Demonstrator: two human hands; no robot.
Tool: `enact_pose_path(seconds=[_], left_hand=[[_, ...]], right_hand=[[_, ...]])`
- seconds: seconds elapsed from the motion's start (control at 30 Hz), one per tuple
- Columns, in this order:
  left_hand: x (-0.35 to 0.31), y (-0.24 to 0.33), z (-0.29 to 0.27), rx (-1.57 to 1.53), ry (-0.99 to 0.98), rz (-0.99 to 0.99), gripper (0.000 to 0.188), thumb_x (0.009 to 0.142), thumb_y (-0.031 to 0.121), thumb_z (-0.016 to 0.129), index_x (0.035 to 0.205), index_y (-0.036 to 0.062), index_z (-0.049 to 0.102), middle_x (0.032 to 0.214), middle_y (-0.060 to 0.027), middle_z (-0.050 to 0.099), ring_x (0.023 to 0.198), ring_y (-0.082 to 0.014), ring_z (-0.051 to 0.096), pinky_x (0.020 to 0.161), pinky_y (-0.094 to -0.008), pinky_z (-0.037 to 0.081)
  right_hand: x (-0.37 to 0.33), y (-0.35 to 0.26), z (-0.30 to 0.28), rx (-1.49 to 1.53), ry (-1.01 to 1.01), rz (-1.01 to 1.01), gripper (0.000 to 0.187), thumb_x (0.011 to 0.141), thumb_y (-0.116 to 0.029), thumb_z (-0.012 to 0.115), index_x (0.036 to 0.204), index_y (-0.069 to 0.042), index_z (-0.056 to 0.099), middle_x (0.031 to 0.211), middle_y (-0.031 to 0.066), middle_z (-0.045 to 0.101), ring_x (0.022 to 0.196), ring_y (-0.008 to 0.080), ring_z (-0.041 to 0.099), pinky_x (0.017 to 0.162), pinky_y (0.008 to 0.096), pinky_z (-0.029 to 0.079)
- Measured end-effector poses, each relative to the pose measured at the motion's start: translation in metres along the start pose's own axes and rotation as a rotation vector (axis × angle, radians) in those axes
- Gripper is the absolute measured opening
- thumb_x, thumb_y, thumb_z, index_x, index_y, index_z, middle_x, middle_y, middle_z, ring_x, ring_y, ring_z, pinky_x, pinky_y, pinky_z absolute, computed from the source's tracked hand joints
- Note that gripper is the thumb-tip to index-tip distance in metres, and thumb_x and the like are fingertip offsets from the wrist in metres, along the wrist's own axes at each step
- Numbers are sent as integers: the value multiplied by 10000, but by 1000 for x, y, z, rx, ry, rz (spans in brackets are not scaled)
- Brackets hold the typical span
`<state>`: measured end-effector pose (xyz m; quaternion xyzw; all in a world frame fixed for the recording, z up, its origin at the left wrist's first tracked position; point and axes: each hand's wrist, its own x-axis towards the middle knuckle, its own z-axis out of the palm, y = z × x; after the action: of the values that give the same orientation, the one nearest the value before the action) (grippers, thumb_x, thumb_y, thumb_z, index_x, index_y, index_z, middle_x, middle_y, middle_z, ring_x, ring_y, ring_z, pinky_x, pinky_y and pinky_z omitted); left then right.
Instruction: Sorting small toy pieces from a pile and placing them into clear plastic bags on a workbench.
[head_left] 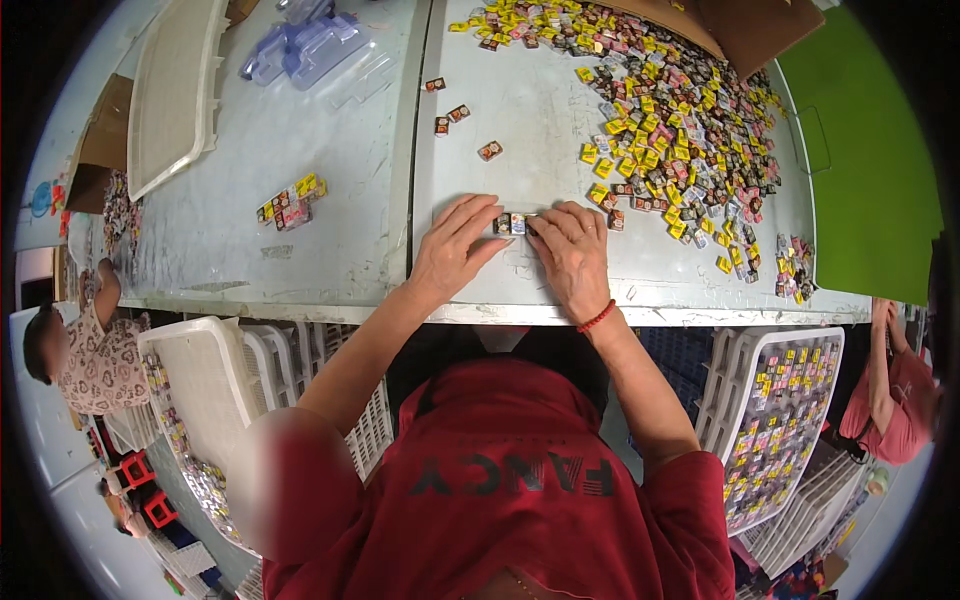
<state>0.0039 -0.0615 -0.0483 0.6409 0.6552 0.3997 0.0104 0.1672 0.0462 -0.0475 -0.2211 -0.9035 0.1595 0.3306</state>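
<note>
A short row of small printed boxes [517, 224], dark at the ends and white and blue in the middle, lies on the pale table before me. My left hand [452, 248] has its thumb and fingertips closed against the row's left end. At the right end, the bent fingers and thumb of my right hand [573, 250] press on it and partly cover it. A red bead bracelet circles my right wrist. Just beyond the right hand, a few dark little boxes [616, 218] sit at the edge of a large loose heap of similar yellow, pink and dark boxes [680, 130].
Several loose brown boxes [489, 151] lie farther off. Left of the table seam is a small cluster of boxes [292, 203], with clear plastic trays [305, 50] behind. A cardboard carton [760, 30] tips over the heap. White crates [715, 420] flank me; two people work at the sides.
</note>
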Motion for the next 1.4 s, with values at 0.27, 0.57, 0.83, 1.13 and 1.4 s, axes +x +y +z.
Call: enact_pose_path(seconds=[0.27,0.57,0.83,1.13,1.4], left_hand=[[3,12,0,244,-394,122,718,754,368,701,1282,-56,462,1401,-146,404,1305,-349,339,1055,-464,294],[-15,19,-15,222,-382,66,717,746,334,710,1277,-69,448,1416,-180,368,1300,-390,323,1035,-491,283],[84,21,46,-64,-198,270,280,755,50,675,1022,17,598,1050,-107,603,1014,-295,556,862,-373,473],[81,5,78,-13,-244,307,233,738,61,692,957,1,642,1021,-91,630,989,-280,571,858,-353,481],[106,-5,74,-2,-216,140,217,752,79,686,956,15,647,977,-103,649,972,-290,581,847,-359,479]], right_hand=[[-6,-19,6,-68,-7,91,218,805,-67,639,1022,-49,654,1070,74,619,1126,269,513,986,480,334],[-15,-17,-16,-3,-69,55,284,784,-110,673,1060,-64,625,1175,92,573,1166,305,476,990,510,330],[-24,47,-50,-192,25,237,324,769,-61,681,1089,-48,625,1130,113,610,1052,314,536,896,410,419],[-28,46,-45,-168,61,198,289,738,-79,711,1019,-57,648,1064,77,633,1016,280,550,892,400,404],[2,59,-36,-221,78,197,297,770,-122,702,1051,-54,636,1054,97,599,1016,289,530,900,421,392]])
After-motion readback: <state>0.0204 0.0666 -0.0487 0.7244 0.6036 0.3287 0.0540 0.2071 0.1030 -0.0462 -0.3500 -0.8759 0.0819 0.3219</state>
